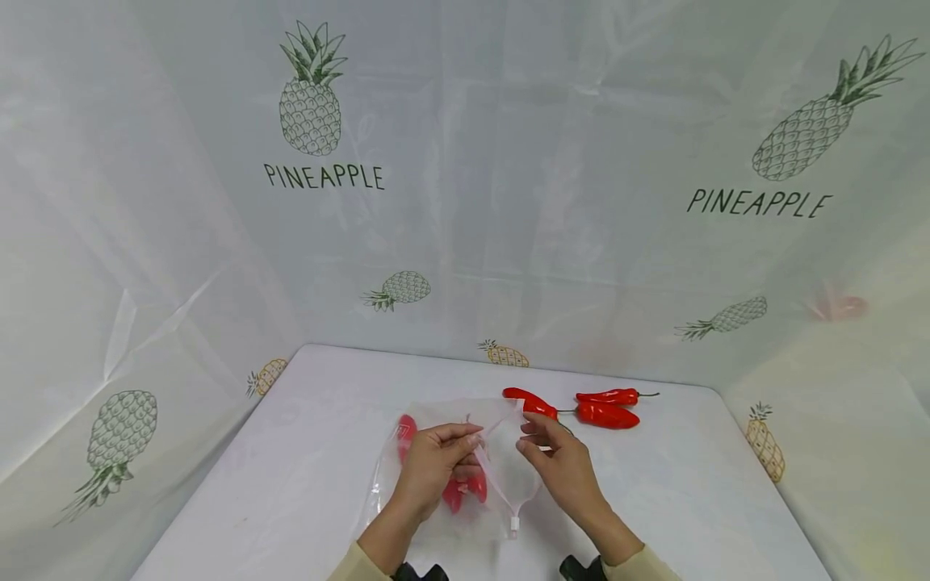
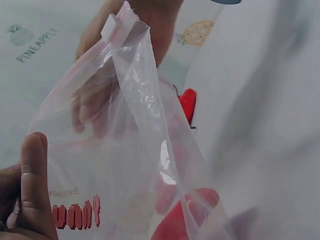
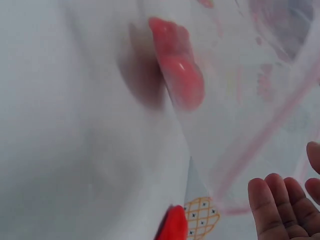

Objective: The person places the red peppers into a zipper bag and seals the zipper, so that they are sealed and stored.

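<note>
A clear plastic zip bag point(image 1: 436, 528) with red lettering lies tilted in front of me, its mouth spread toward the right. Inside are red peppers point(image 1: 465, 488), seen through the film. My left hand point(image 1: 429, 472) pinches the bag's rim between thumb and fingers. On the other side of the mouth is my right hand point(image 1: 567, 472), its fingers extended beside the rim with nothing gripped. In the right wrist view its fingers point(image 3: 280, 207) show straight next to the pink zip strip point(image 3: 260, 150). A white slider point(image 2: 108, 27) sits at one end of the zip.
Behind the bag lie several loose red peppers: one point(image 1: 530, 399) partly behind the bag, a large one point(image 1: 607, 415) and a smaller one point(image 1: 616, 396) to its right. A pineapple-printed sheet point(image 1: 508, 202) hangs around the white table point(image 1: 276, 452).
</note>
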The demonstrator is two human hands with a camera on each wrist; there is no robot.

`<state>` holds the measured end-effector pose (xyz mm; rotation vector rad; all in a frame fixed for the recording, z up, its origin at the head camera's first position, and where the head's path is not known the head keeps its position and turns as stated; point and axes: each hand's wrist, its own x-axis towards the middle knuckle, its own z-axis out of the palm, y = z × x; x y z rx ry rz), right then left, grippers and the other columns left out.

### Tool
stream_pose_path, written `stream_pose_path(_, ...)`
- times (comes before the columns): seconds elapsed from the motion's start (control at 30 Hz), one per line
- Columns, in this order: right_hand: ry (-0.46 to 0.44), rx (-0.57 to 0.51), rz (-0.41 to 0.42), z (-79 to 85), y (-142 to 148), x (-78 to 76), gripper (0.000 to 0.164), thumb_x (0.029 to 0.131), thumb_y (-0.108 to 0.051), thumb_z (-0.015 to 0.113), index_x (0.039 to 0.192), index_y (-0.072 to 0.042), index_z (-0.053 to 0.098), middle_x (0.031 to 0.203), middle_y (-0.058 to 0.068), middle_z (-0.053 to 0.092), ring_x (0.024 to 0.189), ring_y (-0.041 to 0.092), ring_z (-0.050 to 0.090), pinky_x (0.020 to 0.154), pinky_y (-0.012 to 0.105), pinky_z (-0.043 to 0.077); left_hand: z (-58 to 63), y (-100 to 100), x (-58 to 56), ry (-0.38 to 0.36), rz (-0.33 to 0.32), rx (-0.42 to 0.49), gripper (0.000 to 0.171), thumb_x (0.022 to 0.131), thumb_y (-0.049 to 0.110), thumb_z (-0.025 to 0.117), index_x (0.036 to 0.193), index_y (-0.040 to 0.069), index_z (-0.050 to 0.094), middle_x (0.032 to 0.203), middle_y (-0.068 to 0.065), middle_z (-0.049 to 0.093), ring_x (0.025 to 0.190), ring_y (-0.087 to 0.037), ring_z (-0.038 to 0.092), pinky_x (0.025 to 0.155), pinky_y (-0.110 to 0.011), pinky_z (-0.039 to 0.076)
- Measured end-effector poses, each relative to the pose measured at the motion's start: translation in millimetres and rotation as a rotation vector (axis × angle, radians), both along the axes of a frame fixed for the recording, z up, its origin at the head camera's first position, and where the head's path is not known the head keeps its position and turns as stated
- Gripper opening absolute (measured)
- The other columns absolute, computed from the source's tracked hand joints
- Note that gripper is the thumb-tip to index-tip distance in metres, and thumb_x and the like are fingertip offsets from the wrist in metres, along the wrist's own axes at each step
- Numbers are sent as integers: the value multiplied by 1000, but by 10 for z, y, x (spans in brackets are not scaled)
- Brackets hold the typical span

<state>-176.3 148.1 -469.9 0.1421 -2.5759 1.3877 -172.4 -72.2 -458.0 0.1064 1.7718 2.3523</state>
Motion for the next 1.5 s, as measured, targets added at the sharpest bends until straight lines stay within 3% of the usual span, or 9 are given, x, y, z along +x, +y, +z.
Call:
stream_pose_path(0.13, 35, 16, -22, 55, 119, -60, 47, 94, -16, 81, 139, -15, 67, 122, 5, 77, 105, 23, 74, 87, 32, 65, -12, -8, -1, -18, 13, -16, 31, 99, 10, 74, 123, -9, 71, 88, -4, 76, 71, -11, 73, 68, -26, 65)
stream_pose_path(0.27, 50, 64, -36, 112, 251, -145, 49, 95, -18, 81, 141, -14, 65, 124, 8, 76, 108, 26, 73, 91, 41, 65, -14, -20, 4, -27, 24, -38, 30, 99, 11, 74, 123, -7, 73, 85, -3, 74, 69, -10, 71, 66, -24, 65)
stream_pose_path(0.4, 17, 85, -25, 154, 373, -262, 53, 97, -19, 78, 147, -13, 60, 132, 13, 72, 115, 32, 72, 96, 48, 63, -19, -29, 2, -28, 28, -44, 30, 100, 11, 73, 124, -7, 72, 86, -2, 73, 70, -9, 71, 68, -25, 65)
stream_pose_path(0.67, -78, 47, 25, 178, 533, -500, 61, 100, -17, 74, 156, -14, 49, 145, 18, 63, 126, 38, 67, 97, 47, 62, -16, -38, -3, -34, 34, -46, 30, 100, 12, 74, 124, -6, 72, 87, -2, 73, 70, -10, 71, 69, -26, 65)
stream_pose_path(1.13, -200, 92, 35, -46, 648, -937, 71, 100, -21, 74, 162, -18, 41, 153, 22, 55, 136, 43, 59, 98, 51, 62, -35, -81, 39, -30, 38, -58, 35, 100, 16, 75, 127, -6, 71, 85, -3, 71, 68, -10, 70, 64, -24, 64)
stream_pose_path(1.5, -303, 99, 108, -258, 630, -1308, 75, 97, -20, 75, 163, -17, 38, 156, 24, 50, 138, 46, 54, 101, 54, 60, -55, -133, 28, -40, 52, -48, 34, 99, 14, 75, 126, -7, 71, 86, -3, 71, 69, -9, 70, 65, -23, 64)
